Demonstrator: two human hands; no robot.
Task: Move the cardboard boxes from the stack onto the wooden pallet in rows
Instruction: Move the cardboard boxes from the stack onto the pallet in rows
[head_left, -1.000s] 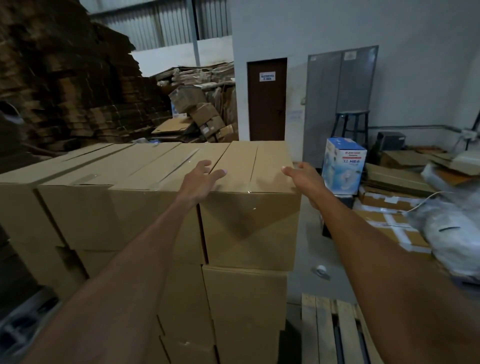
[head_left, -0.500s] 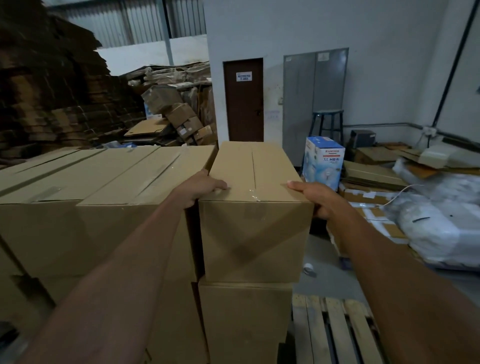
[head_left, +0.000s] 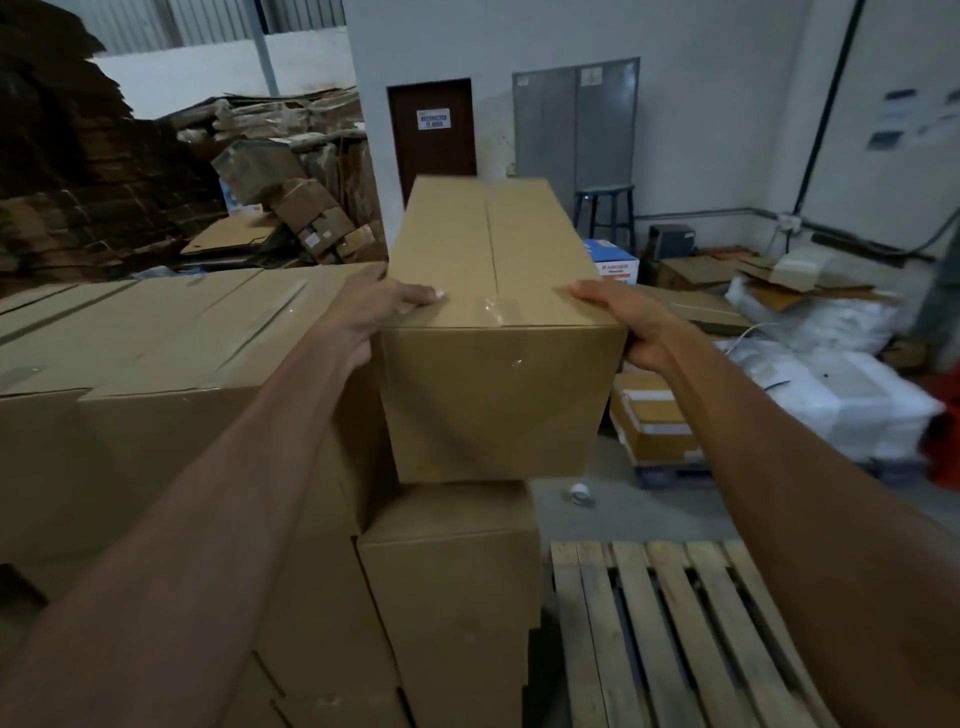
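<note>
A long brown cardboard box (head_left: 498, 395) taped along its top seam is raised off the stack, its near end toward me. My left hand (head_left: 374, 317) grips its near left top edge, thumb lying on the top and fingers down the side. My right hand (head_left: 631, 325) grips the near right top edge the same way. The stack of matching cardboard boxes (head_left: 156, 374) fills the left, with another box (head_left: 452, 582) directly below the lifted one. The wooden pallet (head_left: 670, 629) lies bare at the lower right on the floor.
Piles of flattened cardboard (head_left: 78, 182) rise at the back left. A brown door (head_left: 434, 135), a blue stool (head_left: 605, 210), a blue and white carton (head_left: 610, 265), white sacks (head_left: 831, 374) and a tape roll (head_left: 579, 493) on the floor stand to the right.
The box has come up off the stack and toward me, held at both near corners. The view has swung right and down, showing more of the pallet.
</note>
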